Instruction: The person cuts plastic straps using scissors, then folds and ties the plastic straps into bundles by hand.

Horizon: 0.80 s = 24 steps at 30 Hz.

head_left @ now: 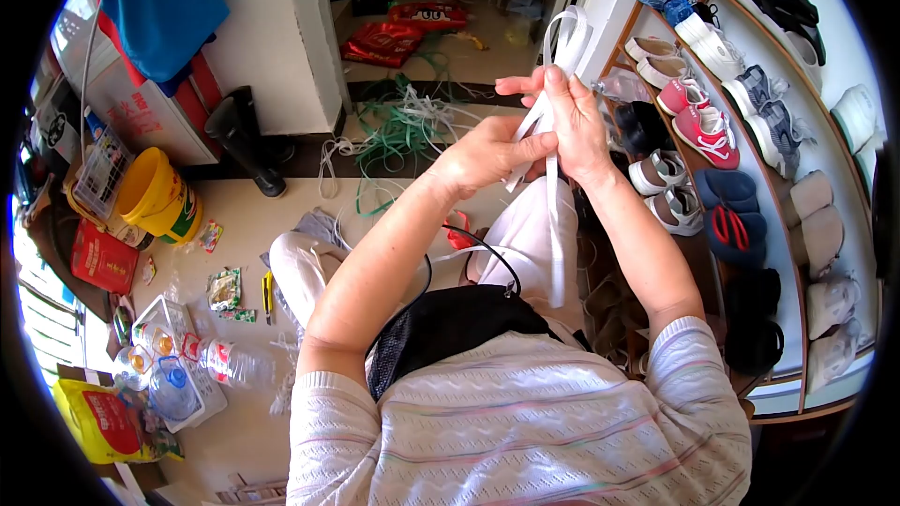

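A white flat plastic strap (555,234) is folded into loops that rise above my hands, and one long end hangs down over my lap. My right hand (577,122) grips the folded loops, its thumb pressed upright against them. Just to its left, my left hand (492,155) is closed on the same strap, with the thumb reaching across toward my right palm. The two hands touch or nearly touch, and some fingers are hidden behind the strap. A short strap end shows below my left thumb.
Tangled green and white straps (412,126) lie on the floor ahead. A shoe rack (698,155) stands close on my right. To my left are a yellow bucket (159,195), black boots (246,141), a yellow cutter knife (268,296) and a white basket (202,408) with plastic bottles.
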Tool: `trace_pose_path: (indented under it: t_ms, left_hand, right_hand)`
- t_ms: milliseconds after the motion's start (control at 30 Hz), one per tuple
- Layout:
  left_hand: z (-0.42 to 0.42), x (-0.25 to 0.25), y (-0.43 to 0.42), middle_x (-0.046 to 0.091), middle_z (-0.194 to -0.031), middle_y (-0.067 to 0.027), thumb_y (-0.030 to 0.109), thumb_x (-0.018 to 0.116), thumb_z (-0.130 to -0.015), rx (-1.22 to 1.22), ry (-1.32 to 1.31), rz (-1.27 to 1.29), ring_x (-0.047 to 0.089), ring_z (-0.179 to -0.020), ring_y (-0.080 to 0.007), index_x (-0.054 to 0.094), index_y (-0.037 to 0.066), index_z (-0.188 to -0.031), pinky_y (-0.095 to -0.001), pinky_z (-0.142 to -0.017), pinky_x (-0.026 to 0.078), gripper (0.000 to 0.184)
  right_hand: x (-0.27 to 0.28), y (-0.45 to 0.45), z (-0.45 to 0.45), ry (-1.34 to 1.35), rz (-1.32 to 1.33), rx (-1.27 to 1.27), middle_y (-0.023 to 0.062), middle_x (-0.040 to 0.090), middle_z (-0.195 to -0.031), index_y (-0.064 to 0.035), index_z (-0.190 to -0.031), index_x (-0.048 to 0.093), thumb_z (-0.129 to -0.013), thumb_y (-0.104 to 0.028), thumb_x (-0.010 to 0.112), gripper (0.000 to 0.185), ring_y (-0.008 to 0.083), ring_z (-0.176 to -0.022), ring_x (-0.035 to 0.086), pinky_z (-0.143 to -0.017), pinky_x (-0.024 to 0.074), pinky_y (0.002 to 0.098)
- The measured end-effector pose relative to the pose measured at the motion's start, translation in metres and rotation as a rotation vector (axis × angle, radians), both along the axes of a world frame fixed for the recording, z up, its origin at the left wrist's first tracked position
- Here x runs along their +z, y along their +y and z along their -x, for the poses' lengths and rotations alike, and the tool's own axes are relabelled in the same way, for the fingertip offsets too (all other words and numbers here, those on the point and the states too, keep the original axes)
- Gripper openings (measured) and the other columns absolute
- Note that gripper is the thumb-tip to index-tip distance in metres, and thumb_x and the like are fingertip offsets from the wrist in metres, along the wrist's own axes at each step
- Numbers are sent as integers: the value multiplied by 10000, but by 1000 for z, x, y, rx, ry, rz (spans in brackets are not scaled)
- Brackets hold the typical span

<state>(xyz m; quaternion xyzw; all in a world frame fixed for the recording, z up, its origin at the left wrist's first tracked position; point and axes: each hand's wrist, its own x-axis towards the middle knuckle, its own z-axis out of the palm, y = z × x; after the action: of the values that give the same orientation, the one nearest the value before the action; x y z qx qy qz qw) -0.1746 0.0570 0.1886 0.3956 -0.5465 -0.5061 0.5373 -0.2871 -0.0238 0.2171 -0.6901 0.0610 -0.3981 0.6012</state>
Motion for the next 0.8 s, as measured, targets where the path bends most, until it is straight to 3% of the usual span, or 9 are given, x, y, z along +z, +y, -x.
trace_pose_path:
  t_ms: [167, 200, 300, 400, 500, 567, 633, 700, 800]
  left_hand:
    - [-8, 6, 2, 579, -783, -9, 230, 651, -817, -33, 116, 98, 534, -667, -93, 562, 23, -971, -221, -597, 427, 273]
    - [-8, 10, 4, 581, -791, -10, 227, 640, -825, -49, 151, 84, 535, -658, -94, 558, 23, -982, -221, -596, 430, 271]
    - [-6, 11, 6, 559, -716, -13, 258, 561, -881, -17, 154, 60, 497, -558, -88, 542, 26, -969, -213, -538, 412, 248]
    - [1, 10, 3, 483, -588, 8, 287, 483, -925, 102, 66, 29, 421, -485, -65, 539, 31, -881, -202, -460, 351, 266]
    - [-6, 15, 6, 456, -578, 22, 266, 459, -935, 186, -176, -8, 397, -480, -57, 545, 24, -848, -199, -448, 334, 271]
    - [-14, 17, 9, 455, -577, 7, 236, 475, -915, 264, -391, 34, 416, -493, -73, 559, 17, -800, -232, -460, 348, 262]
    - [-26, 22, 9, 485, -581, -27, 232, 489, -896, 338, -708, 107, 450, -504, -112, 565, 14, -796, -263, -487, 381, 251]
    - [-36, 16, 3, 589, -707, -147, 234, 483, -867, 413, -982, 253, 572, -667, -303, 585, 23, -830, -367, -631, 450, 238]
    - [-15, 38, 9, 624, -795, -156, 192, 471, -828, 386, -1276, 215, 606, -797, -320, 598, 55, -840, -418, -714, 476, 187]
  right_hand:
    - [2, 13, -4, 80, -31, 3, 160, 618, -987, -79, -866, 484, -955, -385, 353, 344, 143, -818, 586, -663, 494, 249]
    - [-9, 5, -10, 3, 25, -4, 164, 605, -1008, -76, -871, 478, -959, -379, 339, 345, 133, -737, 594, -506, 499, 221]
    - [0, 6, 1, 130, 5, 67, 163, 597, -1029, -74, -854, 475, -963, -358, 340, 332, 144, -752, 601, -521, 506, 222]
    - [-1, 2, 4, 129, -43, 145, 148, 584, -1074, -57, -897, 498, -962, -326, 366, 306, 171, -886, 582, -738, 501, 278]
    - [-6, -10, 9, 149, 20, 184, 121, 570, -1120, -35, -1015, 533, -956, -279, 397, 286, 171, -993, 538, -884, 427, 314]
    - [13, -15, 24, 285, 87, 97, 80, 565, -1106, 8, -1188, 485, -886, -209, 559, 379, 143, -1046, 506, -935, 389, 284]
    - [39, -32, 47, 265, 191, -137, 94, 534, -1160, 16, -1226, 452, -841, -169, 623, 461, 145, -1055, 505, -920, 400, 268]
    - [74, -32, 62, 144, 708, -384, 108, 529, -1181, 19, -1204, 466, -817, -124, 633, 445, 156, -1089, 491, -918, 400, 273]
    - [90, 2, 53, 443, 1167, -233, 82, 531, -1203, -27, -1159, 519, -777, -140, 638, 416, 187, -1106, 500, -917, 397, 301]
